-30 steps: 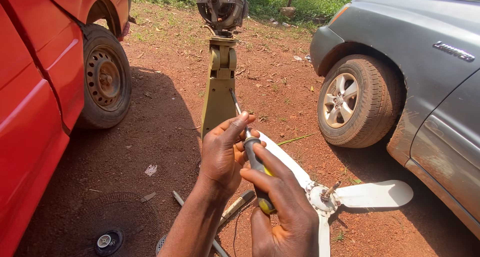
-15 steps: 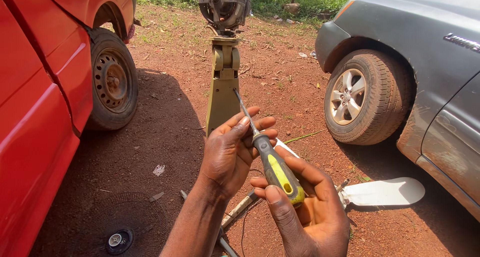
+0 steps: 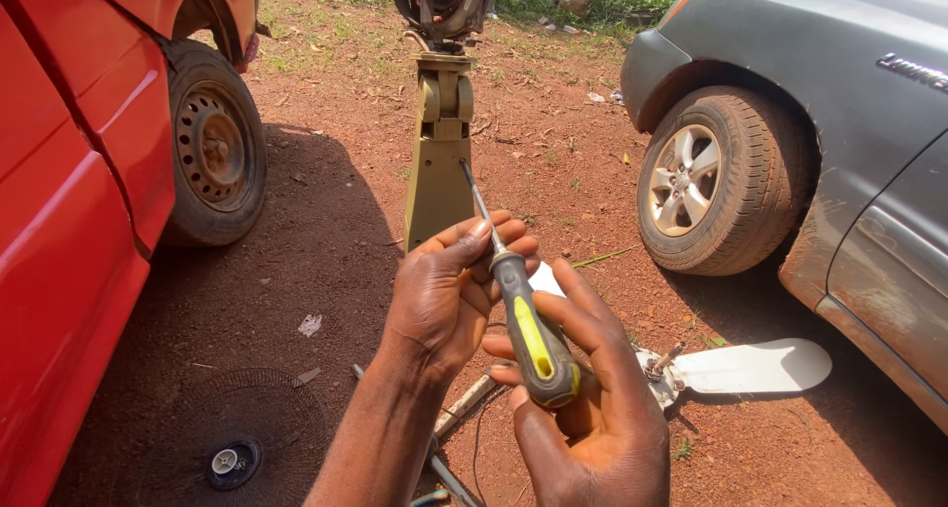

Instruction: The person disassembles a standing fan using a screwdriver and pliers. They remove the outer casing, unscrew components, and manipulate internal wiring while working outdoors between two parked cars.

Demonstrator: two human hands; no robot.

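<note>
Loosely, right hand (image 3: 592, 418) cradles screwdriver (image 3: 528, 329) handle; left hand (image 3: 449, 295) fingertips pinch shaft.

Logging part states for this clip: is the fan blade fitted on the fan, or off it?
Off. The white fan blade lies on the dirt ground, apart from the fan stand.

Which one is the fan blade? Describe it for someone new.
Start at the grey car and its front wheel. On the red dirt just below lies a white fan blade, flat, joined to a small hub. It is the only white paddle shape there.
</note>
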